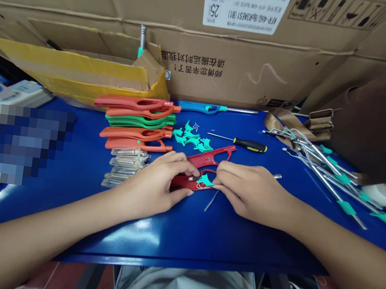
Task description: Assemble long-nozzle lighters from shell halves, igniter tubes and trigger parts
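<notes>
My left hand is closed around a red lighter shell half, which lies open side up on the blue table. In the shell sit a small black part, white wires and a teal trigger. My right hand pinches at the shell's right end beside the trigger; what lies between its fingertips is too small to make out. Just behind is a second red shell half with a loop handle. A thin clear strip sticks out below the right fingers.
Orange and green lighter shells are stacked behind clear fuel tanks. Teal triggers, a screwdriver and a blue lighter lie at the back. Metal tubes with wires are right, a power strip left. Cardboard stands behind.
</notes>
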`<act>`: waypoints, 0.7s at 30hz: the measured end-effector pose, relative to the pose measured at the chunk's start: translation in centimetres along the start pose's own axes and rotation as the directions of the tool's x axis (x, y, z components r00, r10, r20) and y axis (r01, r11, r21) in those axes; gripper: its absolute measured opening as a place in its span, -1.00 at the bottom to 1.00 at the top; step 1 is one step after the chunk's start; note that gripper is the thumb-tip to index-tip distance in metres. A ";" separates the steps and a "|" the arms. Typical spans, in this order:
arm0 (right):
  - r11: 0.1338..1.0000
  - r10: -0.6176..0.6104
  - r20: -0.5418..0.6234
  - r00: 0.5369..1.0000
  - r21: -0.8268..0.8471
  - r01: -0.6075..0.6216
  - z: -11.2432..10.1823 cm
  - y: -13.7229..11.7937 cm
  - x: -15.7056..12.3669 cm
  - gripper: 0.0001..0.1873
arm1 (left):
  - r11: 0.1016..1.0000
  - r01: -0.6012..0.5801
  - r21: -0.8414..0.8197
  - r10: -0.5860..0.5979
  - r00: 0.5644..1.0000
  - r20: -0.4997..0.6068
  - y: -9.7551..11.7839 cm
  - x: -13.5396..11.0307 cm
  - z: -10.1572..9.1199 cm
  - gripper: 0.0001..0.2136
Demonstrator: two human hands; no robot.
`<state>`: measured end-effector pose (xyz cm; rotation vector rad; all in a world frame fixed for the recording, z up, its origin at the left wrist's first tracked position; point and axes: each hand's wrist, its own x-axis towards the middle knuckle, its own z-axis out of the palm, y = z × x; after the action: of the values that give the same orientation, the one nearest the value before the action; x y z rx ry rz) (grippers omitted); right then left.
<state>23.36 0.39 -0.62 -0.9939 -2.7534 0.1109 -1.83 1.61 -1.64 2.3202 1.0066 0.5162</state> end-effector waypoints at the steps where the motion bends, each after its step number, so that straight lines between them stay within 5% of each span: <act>1: 1.000 0.003 0.009 1.000 0.007 -0.003 0.0 0.0 0.0 -0.77 | 1.000 -0.001 0.003 0.001 1.000 0.001 0.0 0.0 0.0 -0.81; 21: 0.982 0.036 0.001 0.999 0.183 -0.035 0.4 0.7 0.1 -0.78 | 0.988 -0.094 0.122 0.097 0.995 -0.018 0.3 -0.1 -0.1 -0.70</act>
<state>23.67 0.99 -1.07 -0.9924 -2.6648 0.3617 -1.79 1.39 -1.39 2.4849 0.9660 0.5350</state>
